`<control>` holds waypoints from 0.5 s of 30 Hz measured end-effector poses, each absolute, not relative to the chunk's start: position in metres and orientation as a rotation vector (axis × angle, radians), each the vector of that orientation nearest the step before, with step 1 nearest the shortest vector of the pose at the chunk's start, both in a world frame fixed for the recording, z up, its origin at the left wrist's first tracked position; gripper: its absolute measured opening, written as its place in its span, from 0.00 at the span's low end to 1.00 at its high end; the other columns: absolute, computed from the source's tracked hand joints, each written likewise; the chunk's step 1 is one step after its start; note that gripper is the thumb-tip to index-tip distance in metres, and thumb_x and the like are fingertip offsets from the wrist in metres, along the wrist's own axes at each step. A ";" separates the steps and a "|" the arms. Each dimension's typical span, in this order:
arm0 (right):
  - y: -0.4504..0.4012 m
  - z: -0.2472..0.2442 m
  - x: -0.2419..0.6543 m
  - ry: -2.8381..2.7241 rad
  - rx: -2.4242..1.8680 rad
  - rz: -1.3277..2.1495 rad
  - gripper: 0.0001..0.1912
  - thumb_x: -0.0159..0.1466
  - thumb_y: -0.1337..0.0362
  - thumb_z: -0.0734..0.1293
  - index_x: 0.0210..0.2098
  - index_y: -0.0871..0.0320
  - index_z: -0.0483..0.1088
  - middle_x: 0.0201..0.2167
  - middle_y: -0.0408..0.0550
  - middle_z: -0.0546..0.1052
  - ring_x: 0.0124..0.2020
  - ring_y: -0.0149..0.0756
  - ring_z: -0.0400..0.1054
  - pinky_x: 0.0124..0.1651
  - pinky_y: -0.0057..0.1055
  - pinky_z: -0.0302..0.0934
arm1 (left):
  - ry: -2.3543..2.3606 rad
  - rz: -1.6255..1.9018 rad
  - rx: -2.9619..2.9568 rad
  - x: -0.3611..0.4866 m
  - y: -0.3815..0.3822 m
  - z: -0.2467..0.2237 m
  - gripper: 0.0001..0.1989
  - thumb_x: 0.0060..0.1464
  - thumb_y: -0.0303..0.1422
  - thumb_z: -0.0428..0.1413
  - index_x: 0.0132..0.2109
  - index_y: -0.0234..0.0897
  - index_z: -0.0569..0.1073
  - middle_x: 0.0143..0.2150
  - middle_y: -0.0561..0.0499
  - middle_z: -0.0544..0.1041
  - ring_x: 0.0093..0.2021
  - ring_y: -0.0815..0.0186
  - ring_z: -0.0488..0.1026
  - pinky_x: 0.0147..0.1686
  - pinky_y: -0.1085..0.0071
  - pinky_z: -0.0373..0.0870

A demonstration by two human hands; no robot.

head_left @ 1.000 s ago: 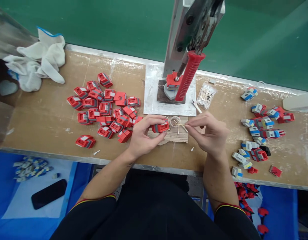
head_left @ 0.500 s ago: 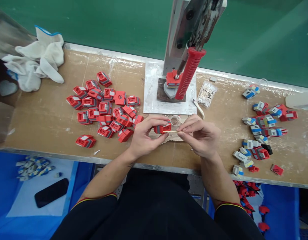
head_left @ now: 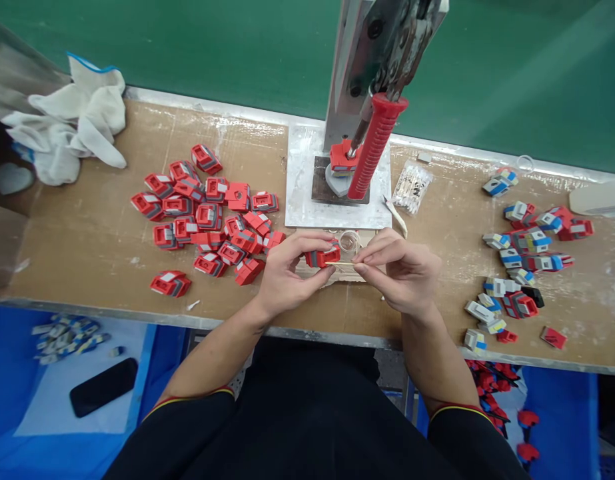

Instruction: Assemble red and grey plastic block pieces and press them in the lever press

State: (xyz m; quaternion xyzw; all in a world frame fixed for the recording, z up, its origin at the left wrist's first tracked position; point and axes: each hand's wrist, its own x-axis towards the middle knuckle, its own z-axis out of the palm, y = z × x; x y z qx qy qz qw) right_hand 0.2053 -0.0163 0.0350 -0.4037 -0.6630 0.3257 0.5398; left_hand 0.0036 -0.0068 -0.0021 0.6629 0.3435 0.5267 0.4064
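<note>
My left hand [head_left: 292, 273] is closed on a red plastic part [head_left: 321, 256] with grey trim, held between thumb and fingers above the bench. A thin pale wooden stick [head_left: 341, 263] is pinched in my right hand [head_left: 400, 270]; its far end meets the lower edge of the red part, though the exact contact is too small to make out. Just beyond the two hands stands a small clear round cup [head_left: 350, 241]. Left of my left hand lies a heap of similar red parts [head_left: 210, 217].
A hand press with a red handle [head_left: 380, 143] rises behind my hands on a metal plate [head_left: 300, 200]. Cutters [head_left: 398, 219] and a bag of cotton swabs [head_left: 412, 187] lie right of it. White-and-blue parts [head_left: 532, 243] are at the right, gloves [head_left: 94, 110] far left, blue bins below.
Both hands keep the same hold on the red part and the stick. The whole view has shifted very slightly; nothing else has visibly moved.
</note>
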 end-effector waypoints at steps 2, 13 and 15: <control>-0.016 0.035 0.205 -1.581 -0.936 0.768 0.08 0.63 0.65 0.76 0.30 0.52 0.75 0.29 0.44 0.85 0.28 0.36 0.77 0.32 0.35 0.71 | 0.861 1.339 1.675 0.004 -0.007 -0.002 0.14 0.55 0.27 0.69 0.49 0.41 0.81 0.50 0.44 0.85 0.51 0.59 0.84 0.51 0.62 0.82; -0.013 0.037 0.214 -1.634 -0.952 0.662 0.08 0.62 0.69 0.76 0.30 0.52 0.76 0.28 0.44 0.85 0.27 0.36 0.77 0.32 0.35 0.71 | 0.889 1.361 1.672 0.004 -0.007 -0.001 0.12 0.55 0.27 0.69 0.47 0.41 0.81 0.49 0.45 0.85 0.50 0.60 0.84 0.50 0.63 0.83; -0.013 0.037 0.214 -1.638 -0.943 0.659 0.08 0.62 0.71 0.76 0.30 0.52 0.76 0.28 0.44 0.85 0.27 0.36 0.77 0.32 0.35 0.71 | 0.889 1.364 1.680 0.004 -0.007 0.000 0.12 0.55 0.27 0.68 0.47 0.41 0.81 0.49 0.45 0.85 0.50 0.60 0.84 0.50 0.64 0.82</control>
